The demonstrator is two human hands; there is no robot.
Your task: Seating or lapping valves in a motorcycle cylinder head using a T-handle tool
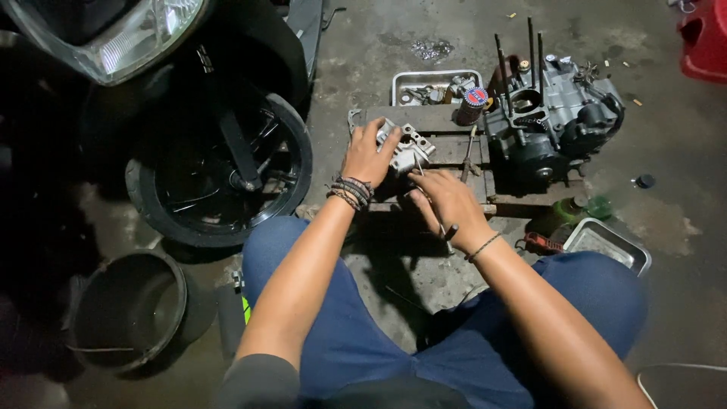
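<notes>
Your left hand (369, 154) is clamped over the near-left side of a small grey metal engine part (405, 148), fingers wrapped across its top edge, pinning it down on the wooden pallet (447, 144) in front of your knees. Your right hand (448, 201) is closed around a thin metal tool (435, 216), gripped like a pen; its tip reaches up to the lower right side of the engine part, and the dark end sticks out below your fingers. The engine part sits at the left end of the pallet, with a second slim tool (468, 155) lying on the slats just to its right. Further right on the pallet stands an engine crankcase (556, 121) with long studs (530, 57) rising upright from it, and a small round tin (472, 104) stands just beside its left side. Behind the pallet there is a shallow metal tray (435, 79) holding small parts. To your left stands a motorcycle, its front wheel (219, 174) near your left knee and the headlamp (113, 34) above; a dark bucket (132, 307) sits on the concrete floor (681, 151) below the wheel. By your right knee lies another metal tray (609, 242), with a green bottle (575, 210) and a red-handled tool (541, 242) just beside it.
</notes>
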